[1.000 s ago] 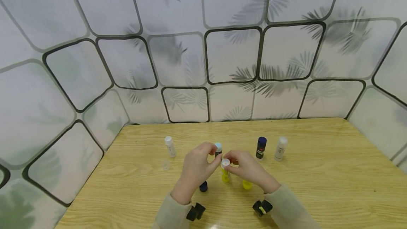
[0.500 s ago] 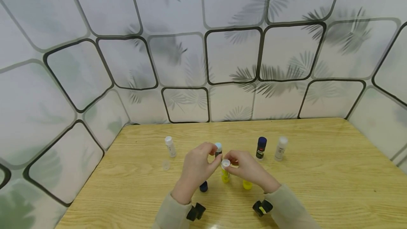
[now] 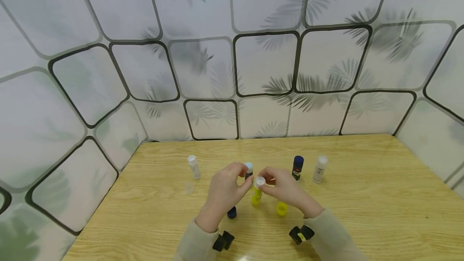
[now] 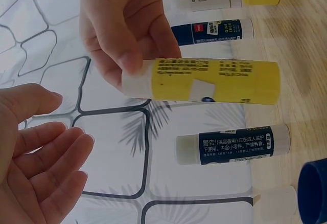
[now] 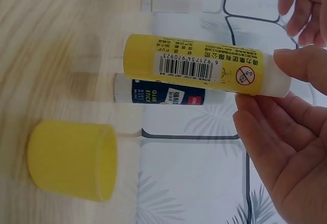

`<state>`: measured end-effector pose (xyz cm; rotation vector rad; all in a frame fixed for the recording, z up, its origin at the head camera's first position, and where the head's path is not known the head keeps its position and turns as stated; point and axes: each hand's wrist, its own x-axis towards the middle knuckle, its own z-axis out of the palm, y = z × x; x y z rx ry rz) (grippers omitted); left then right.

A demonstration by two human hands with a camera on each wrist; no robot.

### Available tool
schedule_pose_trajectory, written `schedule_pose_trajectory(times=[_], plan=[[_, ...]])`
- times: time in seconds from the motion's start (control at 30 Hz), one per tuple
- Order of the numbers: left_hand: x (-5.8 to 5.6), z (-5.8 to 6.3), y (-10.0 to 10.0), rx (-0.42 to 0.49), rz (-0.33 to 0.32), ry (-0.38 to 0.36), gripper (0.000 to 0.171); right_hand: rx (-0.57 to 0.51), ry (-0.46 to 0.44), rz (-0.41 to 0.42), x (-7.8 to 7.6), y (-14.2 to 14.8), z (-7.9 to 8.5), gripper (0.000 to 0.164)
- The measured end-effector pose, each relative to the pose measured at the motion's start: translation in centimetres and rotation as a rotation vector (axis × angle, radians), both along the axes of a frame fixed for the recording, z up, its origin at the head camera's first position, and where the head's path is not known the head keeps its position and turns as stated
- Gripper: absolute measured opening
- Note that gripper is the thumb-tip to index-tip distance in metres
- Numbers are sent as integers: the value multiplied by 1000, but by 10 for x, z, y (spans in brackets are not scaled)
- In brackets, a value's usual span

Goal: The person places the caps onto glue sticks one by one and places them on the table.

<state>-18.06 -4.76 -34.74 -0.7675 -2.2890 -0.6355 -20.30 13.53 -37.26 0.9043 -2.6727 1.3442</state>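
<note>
A yellow glue stick (image 4: 217,81) with a white, capless top end is pinched at that end by the thumb and fingers of my right hand (image 3: 284,188). Its barcode side shows in the right wrist view. Loosely bent, my left hand (image 3: 226,184) holds nothing; its fingertips are just left of the yellow stick. Behind them stands a dark blue glue stick (image 4: 236,146) without its cap, partly covered by the left hand in the head view. A yellow cap (image 5: 71,160) rests on the table below my right hand, and a dark blue cap (image 3: 232,212) lies beside my left wrist.
A white glue stick (image 3: 194,167) stands at the back left, near a small translucent cap (image 3: 189,188). At the back right are a blue-capped glue stick (image 3: 297,168) and a white one (image 3: 320,169). Patterned cloth (image 3: 264,116) rises behind the wooden table (image 3: 380,196).
My right hand has shifted slightly up and right, and the yellow glue stick's top has moved with it, leaving the stick more tilted. My left hand has stayed in place.
</note>
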Motion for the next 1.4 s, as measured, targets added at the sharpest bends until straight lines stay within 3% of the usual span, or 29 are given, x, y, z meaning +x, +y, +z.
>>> schedule_pose_trajectory(times=[0.6,0.97,1.4], plan=[[-1,-2,2,-4,-14,0,12,-120,76,-71,1,14,15,14],[-2,-4,3,-4,-34,0,13,-175,55,-90,6,16,23,16],[-1,-3,5,-16,-69,-63,17,-344,-39,-72,8,18,29,19]])
